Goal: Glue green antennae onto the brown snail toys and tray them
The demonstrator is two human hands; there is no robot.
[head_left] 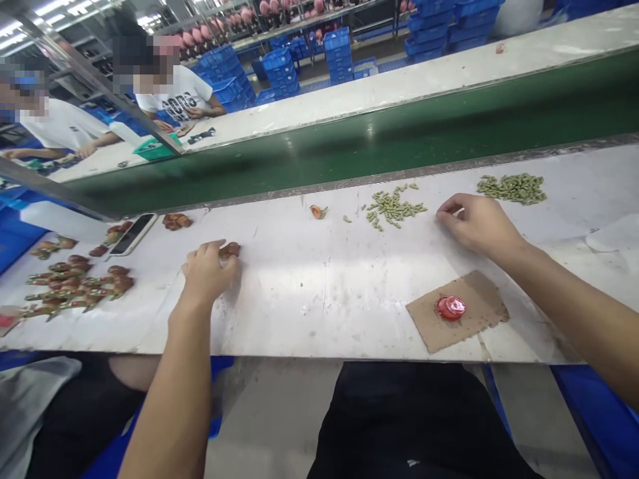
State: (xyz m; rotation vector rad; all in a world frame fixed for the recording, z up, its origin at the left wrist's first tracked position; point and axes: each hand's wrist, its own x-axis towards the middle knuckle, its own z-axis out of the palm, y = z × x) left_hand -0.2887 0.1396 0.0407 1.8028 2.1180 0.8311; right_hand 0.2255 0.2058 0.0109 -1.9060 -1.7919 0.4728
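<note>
My left hand (pixel 210 269) is on the white table with its fingers curled around a small glossy brown rounded piece (pixel 230 250). My right hand (pixel 476 223) hovers over the table with thumb and fingertips pinched together; whatever they hold, if anything, is too small to make out. Just left of it lies a loose scatter of small green pieces (pixel 394 209). Behind it is a denser heap of the same green pieces (pixel 514 188). A small orange and green piece (pixel 317 211) sits between my hands, farther back. Below my right hand, a red round cap-like object (pixel 450 307) rests on torn cardboard (pixel 424 326).
At left are several brown and green figurine-like parts (pixel 74 283), more brown pieces (pixel 176 221), a phone (pixel 132 234) and a white bottle (pixel 64 221). A green conveyor belt (pixel 319 143) runs behind the table. Two people work across it, near a green basket (pixel 154 148).
</note>
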